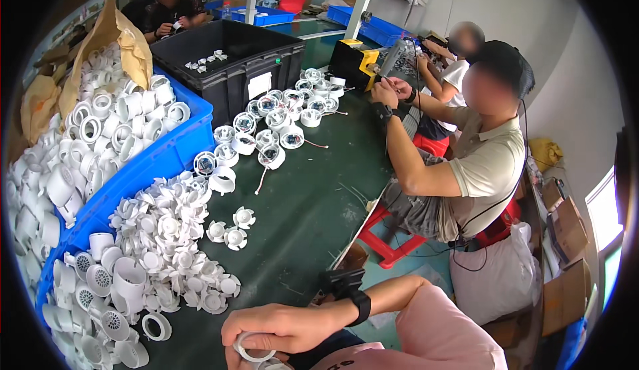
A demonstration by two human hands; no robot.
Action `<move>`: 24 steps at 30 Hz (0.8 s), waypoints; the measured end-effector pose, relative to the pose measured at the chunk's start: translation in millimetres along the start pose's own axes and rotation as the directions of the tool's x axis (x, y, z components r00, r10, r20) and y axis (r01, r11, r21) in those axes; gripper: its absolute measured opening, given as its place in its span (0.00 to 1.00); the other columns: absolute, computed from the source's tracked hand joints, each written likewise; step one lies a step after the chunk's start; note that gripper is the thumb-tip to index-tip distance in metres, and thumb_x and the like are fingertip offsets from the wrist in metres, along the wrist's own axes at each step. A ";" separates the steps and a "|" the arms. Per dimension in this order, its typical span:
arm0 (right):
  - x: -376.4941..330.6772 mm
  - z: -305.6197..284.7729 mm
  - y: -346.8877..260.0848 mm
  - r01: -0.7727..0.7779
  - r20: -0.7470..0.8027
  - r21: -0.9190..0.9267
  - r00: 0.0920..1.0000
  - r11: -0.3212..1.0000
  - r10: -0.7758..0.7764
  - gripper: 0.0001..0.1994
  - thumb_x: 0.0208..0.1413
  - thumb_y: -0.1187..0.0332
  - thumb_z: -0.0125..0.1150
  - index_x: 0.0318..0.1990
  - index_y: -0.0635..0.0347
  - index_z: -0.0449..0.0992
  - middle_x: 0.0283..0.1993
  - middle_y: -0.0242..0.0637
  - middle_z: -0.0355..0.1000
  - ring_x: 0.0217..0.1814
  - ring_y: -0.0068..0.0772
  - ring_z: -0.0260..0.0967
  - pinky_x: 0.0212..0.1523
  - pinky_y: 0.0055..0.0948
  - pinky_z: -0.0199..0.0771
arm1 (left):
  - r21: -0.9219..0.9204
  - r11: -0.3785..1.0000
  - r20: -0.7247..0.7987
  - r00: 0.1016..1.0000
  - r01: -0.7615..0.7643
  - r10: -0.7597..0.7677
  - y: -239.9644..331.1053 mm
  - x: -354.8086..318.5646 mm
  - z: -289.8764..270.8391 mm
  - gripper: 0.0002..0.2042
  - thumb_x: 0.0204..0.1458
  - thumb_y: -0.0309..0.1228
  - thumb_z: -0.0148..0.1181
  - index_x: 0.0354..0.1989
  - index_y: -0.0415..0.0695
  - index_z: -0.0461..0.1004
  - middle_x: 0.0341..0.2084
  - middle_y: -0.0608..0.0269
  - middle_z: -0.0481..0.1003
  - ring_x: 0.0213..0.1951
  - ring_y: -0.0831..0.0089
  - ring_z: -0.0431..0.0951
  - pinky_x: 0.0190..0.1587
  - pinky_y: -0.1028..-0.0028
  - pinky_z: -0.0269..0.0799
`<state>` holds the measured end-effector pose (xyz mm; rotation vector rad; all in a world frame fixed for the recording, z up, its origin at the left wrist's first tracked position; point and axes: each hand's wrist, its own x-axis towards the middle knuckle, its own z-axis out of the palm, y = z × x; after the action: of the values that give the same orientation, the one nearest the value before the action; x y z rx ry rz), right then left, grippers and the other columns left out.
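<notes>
My right hand (283, 329), with a black band on the wrist, comes in from the lower right and is closed around a white plastic ring (256, 352). More white plastic shows just under it, cut off by the lower edge. I cannot make out my left hand. Left of my right hand lies a loose white ring (157, 327), beside a pile of white cup-shaped parts (128, 280), some with slotted grilles. Behind them is a heap of small white finned parts (163, 220). A few finned pieces (235, 238) lie apart on the green tabletop (293, 237).
A blue bin (143, 170) overflowing with white rings stands at left. Beyond it are a black crate (200, 80) and several round white housings with circuit boards (269, 123). At right a co-worker (492, 150) sits on a red stool (393, 247) by a white sack (496, 277).
</notes>
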<state>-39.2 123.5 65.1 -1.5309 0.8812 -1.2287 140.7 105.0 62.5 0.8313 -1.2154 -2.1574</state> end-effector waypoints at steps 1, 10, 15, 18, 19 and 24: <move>-2.5 7.8 5.8 0.080 -0.089 -0.087 0.992 0.993 -0.088 0.08 0.64 0.71 0.43 0.46 0.64 0.65 0.43 0.42 0.65 0.44 0.39 0.67 0.46 0.32 0.66 | -0.004 1.000 0.000 1.000 0.000 0.000 2.5 -0.7 0.6 0.22 0.61 0.43 0.42 0.52 0.35 0.63 0.30 0.54 0.75 0.30 0.68 0.75 0.35 0.75 0.70; -12.1 13.1 10.6 0.041 -0.119 -0.311 0.990 0.950 -0.082 0.15 0.63 0.67 0.48 0.53 0.64 0.64 0.47 0.45 0.64 0.47 0.46 0.66 0.44 0.37 0.68 | 0.048 0.994 -0.165 0.982 0.099 -0.090 -2.6 -2.6 0.5 0.17 0.64 0.38 0.38 0.39 0.37 0.70 0.27 0.60 0.73 0.26 0.72 0.74 0.30 0.76 0.68; -22.1 1.7 14.7 -0.183 0.079 -0.301 0.973 0.936 0.216 0.22 0.61 0.68 0.52 0.62 0.62 0.58 0.52 0.44 0.61 0.44 0.42 0.66 0.42 0.33 0.69 | 0.175 0.984 -0.183 0.981 -0.033 0.066 -4.4 -1.7 -10.8 0.17 0.64 0.38 0.39 0.36 0.37 0.70 0.26 0.60 0.72 0.26 0.72 0.73 0.30 0.77 0.68; -24.9 3.2 18.1 -0.064 0.039 -0.264 0.996 0.962 0.077 0.23 0.61 0.69 0.53 0.62 0.61 0.58 0.52 0.42 0.61 0.40 0.35 0.67 0.37 0.30 0.69 | 0.179 0.983 -0.199 0.977 -0.044 0.080 5.8 0.9 -2.9 0.16 0.63 0.37 0.40 0.35 0.37 0.69 0.26 0.59 0.71 0.27 0.73 0.73 0.31 0.77 0.68; -23.1 3.6 15.7 -0.193 0.012 -0.126 0.981 0.973 0.196 0.23 0.61 0.70 0.54 0.62 0.60 0.58 0.52 0.41 0.60 0.41 0.31 0.67 0.36 0.28 0.69 | 0.207 0.977 -0.203 0.975 -0.047 0.090 7.5 1.7 -2.1 0.16 0.63 0.37 0.40 0.35 0.37 0.69 0.27 0.59 0.71 0.27 0.73 0.73 0.31 0.77 0.68; -28.6 6.6 30.3 -0.354 0.053 0.178 0.935 0.918 0.350 0.24 0.59 0.72 0.56 0.63 0.57 0.59 0.55 0.37 0.59 0.44 0.24 0.66 0.38 0.25 0.70 | 0.188 0.980 -0.161 0.982 -0.071 0.102 -5.2 -0.5 -13.4 0.16 0.64 0.36 0.40 0.35 0.36 0.70 0.28 0.59 0.72 0.28 0.72 0.74 0.32 0.77 0.68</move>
<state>-38.7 142.9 27.6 -1.1726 0.9527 -0.9986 150.0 100.3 52.7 0.9980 -1.3476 -1.8845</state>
